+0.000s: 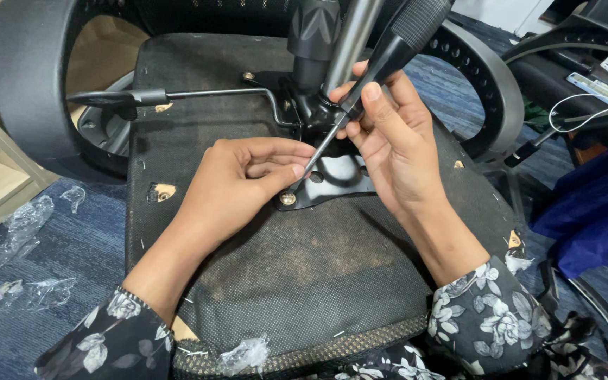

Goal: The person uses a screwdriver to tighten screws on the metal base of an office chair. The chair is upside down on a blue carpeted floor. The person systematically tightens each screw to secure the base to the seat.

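Observation:
An office chair lies upside down, the black fabric underside of its seat (304,274) facing me. A black metal mounting plate (339,179) with the gas cylinder column (314,42) sits on it. My right hand (388,141) grips a screwdriver (388,53) with a black textured handle, its shaft slanting down to a brass-coloured screw (287,199) at the plate's near left corner. My left hand (237,183) pinches the shaft near the tip with thumb and forefinger, right above that screw.
A thin lever rod (198,93) runs left from the plate. Curved black armrests (26,77) flank the seat. Crumpled clear plastic (8,243) lies on the blue carpet at left. A blue cloth (592,211) and cables (578,116) are at right.

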